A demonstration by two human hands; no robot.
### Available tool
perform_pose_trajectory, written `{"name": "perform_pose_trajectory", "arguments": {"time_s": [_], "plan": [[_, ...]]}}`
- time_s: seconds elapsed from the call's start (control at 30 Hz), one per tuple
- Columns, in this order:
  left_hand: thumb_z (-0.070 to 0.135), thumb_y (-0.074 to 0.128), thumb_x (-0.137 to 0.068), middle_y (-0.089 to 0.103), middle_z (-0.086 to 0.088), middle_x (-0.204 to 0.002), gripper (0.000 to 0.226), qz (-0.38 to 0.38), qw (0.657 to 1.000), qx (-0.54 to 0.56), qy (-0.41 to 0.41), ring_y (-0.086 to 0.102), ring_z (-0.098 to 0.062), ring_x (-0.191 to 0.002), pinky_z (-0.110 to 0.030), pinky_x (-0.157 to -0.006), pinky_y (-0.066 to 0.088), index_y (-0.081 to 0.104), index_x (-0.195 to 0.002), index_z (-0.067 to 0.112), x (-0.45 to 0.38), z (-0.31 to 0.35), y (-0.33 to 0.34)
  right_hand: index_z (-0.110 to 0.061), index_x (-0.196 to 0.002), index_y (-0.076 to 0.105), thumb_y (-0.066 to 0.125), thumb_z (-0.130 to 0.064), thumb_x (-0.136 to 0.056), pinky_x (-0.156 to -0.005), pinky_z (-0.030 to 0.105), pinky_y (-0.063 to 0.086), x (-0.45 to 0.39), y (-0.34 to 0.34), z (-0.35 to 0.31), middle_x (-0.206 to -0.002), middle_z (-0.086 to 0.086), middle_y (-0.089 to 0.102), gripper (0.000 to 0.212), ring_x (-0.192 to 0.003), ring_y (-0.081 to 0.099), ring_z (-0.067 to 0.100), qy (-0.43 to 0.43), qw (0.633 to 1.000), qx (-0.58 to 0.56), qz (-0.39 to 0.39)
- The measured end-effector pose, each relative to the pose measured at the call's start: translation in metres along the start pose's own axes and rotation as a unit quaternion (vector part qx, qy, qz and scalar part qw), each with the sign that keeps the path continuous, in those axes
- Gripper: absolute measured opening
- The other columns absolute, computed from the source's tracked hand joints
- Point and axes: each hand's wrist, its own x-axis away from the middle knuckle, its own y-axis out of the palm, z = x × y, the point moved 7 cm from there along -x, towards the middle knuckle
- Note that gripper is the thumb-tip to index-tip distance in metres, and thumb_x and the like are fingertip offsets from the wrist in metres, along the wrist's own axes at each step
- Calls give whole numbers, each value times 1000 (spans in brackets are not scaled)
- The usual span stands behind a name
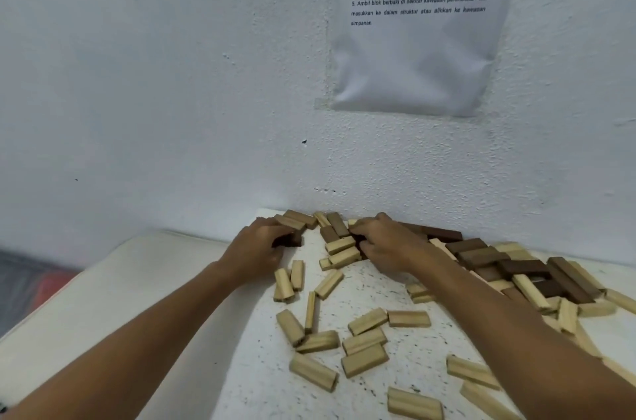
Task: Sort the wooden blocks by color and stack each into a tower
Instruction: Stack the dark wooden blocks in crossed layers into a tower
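Note:
Many wooden blocks lie scattered on a white speckled table (361, 282). Several light tan blocks (364, 344) fill the near middle, and a heap of dark brown blocks (516, 266) mixed with tan ones lies at the right by the wall. My left hand (258, 247) reaches to the far side and its curled fingers grip a dark brown block (289, 240). My right hand (389, 244) is beside it, fingers curled round a dark block (359, 242) that is mostly hidden under the hand. Medium brown blocks (335, 225) lie between the hands against the wall.
A white wall (206, 92) rises directly behind the blocks, with a printed paper sheet (420, 23) taped to it. A cream surface (103, 299) adjoins the table on the left. The table's left edge runs diagonally under my left forearm.

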Motion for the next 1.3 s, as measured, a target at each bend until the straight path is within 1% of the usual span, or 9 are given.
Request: {"name": "perform_pose_trajectory", "arguments": {"time_s": [0.13, 0.2, 0.3, 0.43, 0.57, 0.73, 0.9, 1.13, 1.3], "plan": [[9, 61, -84, 55, 5, -90, 24, -29, 999, 17, -29, 55, -20, -93, -34, -82, 48, 71, -106, 12, -3, -5, 3, -16, -113, 66, 59, -23, -95, -84, 33, 48, 9, -9, -7, -115, 2, 59, 21, -102, 53, 16, -21, 999, -23, 23], [18, 62, -82, 53, 5, -84, 19, -44, 998, 19, -52, 56, -22, -89, -35, -78, 48, 68, -96, 8, -5, -5, 4, -18, -126, 60, 65, -19, -92, -77, 27, 46, 10, -10, -6, -118, 2, 56, 34, -96, 54, 15, -13, 999, -45, 15], [35, 57, -69, 58, 4, -91, 37, -49, 997, 11, -50, 52, -18, -93, -32, -79, 44, 69, -95, 11, -9, -9, 1, -16, -136, 51, 69, -19, -88, -77, 28, 49, 14, -10, -7, -120, 6, 57, 52, -93, 58, 16, 15, 997, -62, 31], [42, 51, -72, 61, -5, -113, 42, -85, 996, 29, -28, 51, -20, -111, -28, -100, 38, 66, -94, 10, -16, -15, 10, -13, -122, 60, 76, -23, -81, -80, 36, 55, 19, -5, -7, -111, 7, 62, 45, -91, 62, 21, 48, 995, -59, 60], [39, 50, -78, 54, 4, -102, 34, -91, 995, 34, -31, 51, -15, -88, -26, -76, 39, 57, -98, 13, -12, -17, 13, -14, -130, 54, 64, -13, -87, -82, 33, 49, 29, -3, -7, -118, 9, 59, 44, -105, 56, 24, 51, 994, -39, 88], [31, 60, -73, 53, 1, -94, 30, -70, 997, 29, -7, 49, -14, -83, -23, -71, 37, 59, -97, 13, -14, -12, 3, -18, -140, 47, 63, -13, -85, -79, 34, 50, 42, -2, -5, -117, 6, 62, 58, -104, 58, 22, 53, 990, -62, 117], [20, 72, -80, 58, -6, -105, 44, -100, 993, 38, -38, 53, -17, -90, -22, -72, 41, 59, -121, 14, -19, -8, 4, -21, -139, 47, 63, -13, -84, -71, 31, 44, 59, -6, -7, -105, -1, 62, 58, -93, 54, 16, 41, 985, -88, 143], [20, 80, -70, 56, -8, -101, 43, -84, 993, 31, -75, 52, -20, -89, -27, -71, 44, 64, -107, 6, -14, -6, -4, -20, -132, 54, 68, -9, -78, -67, 30, 44, 83, -20, -6, -93, -4, 60, 56, -84, 57, 15, 39, 969, -172, 175], [26, 73, -59, 62, -7, -95, 46, -36, 992, 104, -67, 57, -21, -86, -18, -65, 42, 64, -100, 7, 2, 9, -29, -22, -127, 55, 67, -6, -79, -73, 35, 52, 110, -36, -11, -97, -1, 60, 52, -86, 62, 16, 34, 961, -210, 177]]}}
